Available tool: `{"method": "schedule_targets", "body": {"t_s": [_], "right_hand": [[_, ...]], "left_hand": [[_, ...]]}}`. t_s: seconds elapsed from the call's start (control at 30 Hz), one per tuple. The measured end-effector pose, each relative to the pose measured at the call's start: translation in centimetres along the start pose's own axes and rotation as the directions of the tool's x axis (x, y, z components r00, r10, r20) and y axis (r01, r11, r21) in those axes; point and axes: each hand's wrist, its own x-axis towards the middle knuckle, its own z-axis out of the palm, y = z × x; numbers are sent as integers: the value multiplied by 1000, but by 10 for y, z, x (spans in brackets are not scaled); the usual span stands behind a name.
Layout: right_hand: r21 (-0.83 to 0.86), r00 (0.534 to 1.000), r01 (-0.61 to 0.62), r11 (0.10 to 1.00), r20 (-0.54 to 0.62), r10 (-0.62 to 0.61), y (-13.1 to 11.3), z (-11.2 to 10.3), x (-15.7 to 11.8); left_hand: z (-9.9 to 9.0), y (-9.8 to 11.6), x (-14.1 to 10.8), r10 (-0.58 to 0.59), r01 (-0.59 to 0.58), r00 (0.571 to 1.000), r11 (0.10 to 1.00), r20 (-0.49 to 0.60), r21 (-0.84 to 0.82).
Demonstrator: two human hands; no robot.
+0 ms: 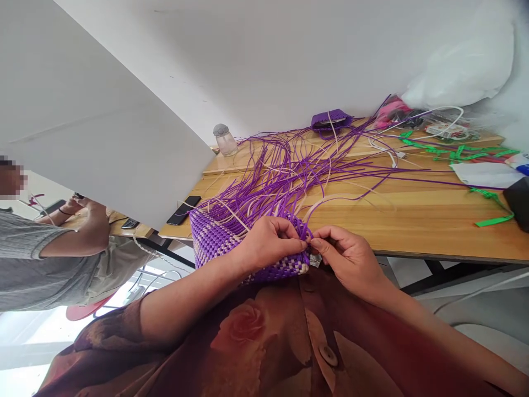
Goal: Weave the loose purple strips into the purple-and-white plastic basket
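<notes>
A half-woven basket of glossy purple and cream plastic strips (231, 242), checkered and ridged, rests against the person's lap at the edge of a wooden table (413, 220). The left hand (268, 240) curls over its rim, fingers pinched shut on a strand. The right hand (349, 256), just beside it, pinches the same spot. Loose purple strips (289, 171) fan away beyond both hands.

- A purple-and-white woven basket (231, 242) is gripped at its rim, centre frame, by the left hand (268, 242) and the right hand (347, 256), fingertips pinched together.
- Loose purple strands (289, 171) are spread over the wooden table (413, 215).
- A phone (184, 210) is seen left of the basket.
</notes>
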Motion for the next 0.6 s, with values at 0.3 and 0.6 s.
{"method": "schedule_targets", "body": {"t_s": [0.3,0.6], "right_hand": [[69,963,-181,981,213,162,-7,-6,3],[79,998,5,997,-57,0,4,3,4]], "left_hand": [[3,6,-8,-22,17,998,996,56,84],[4,0,-4,-89,93,994,994,66,-55]]}}
